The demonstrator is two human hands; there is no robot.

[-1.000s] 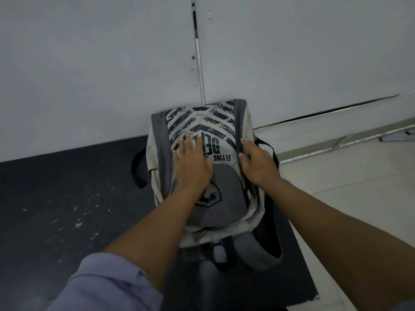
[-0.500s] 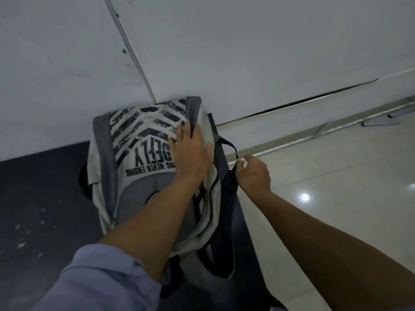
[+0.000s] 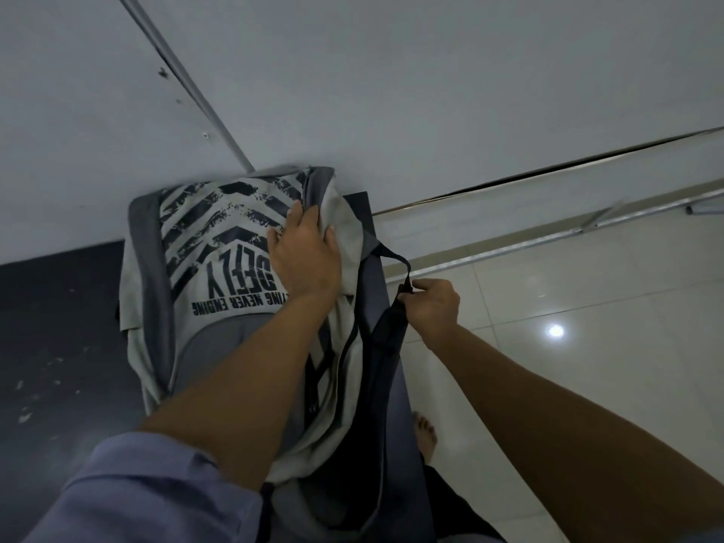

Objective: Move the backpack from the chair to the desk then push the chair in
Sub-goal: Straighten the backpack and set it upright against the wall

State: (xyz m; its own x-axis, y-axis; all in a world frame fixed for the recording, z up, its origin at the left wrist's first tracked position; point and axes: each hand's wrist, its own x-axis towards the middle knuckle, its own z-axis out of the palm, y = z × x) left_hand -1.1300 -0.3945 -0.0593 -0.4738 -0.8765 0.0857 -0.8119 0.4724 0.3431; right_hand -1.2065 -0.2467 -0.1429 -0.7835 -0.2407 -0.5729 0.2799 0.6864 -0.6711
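Observation:
A white and grey backpack (image 3: 203,268) with dark chevron stripes and printed lettering lies on the dark desk (image 3: 55,346), its top against the white wall. My left hand (image 3: 303,256) presses flat on the upper right of its front, fingers spread over the fabric. Just past the desk's right edge, my right hand (image 3: 433,307) pinches a dark shoulder strap (image 3: 391,327) of the backpack. The chair is not in view.
The white wall (image 3: 391,92) stands directly behind the desk. Glossy pale floor tiles (image 3: 587,366) spread to the right, with a metal rail along the wall base. A bare foot (image 3: 425,433) shows below the desk's right edge.
My right hand left the backpack's front and took hold of the dark strap at the right side. My left hand slid toward the backpack's upper right. The view swung to the right.

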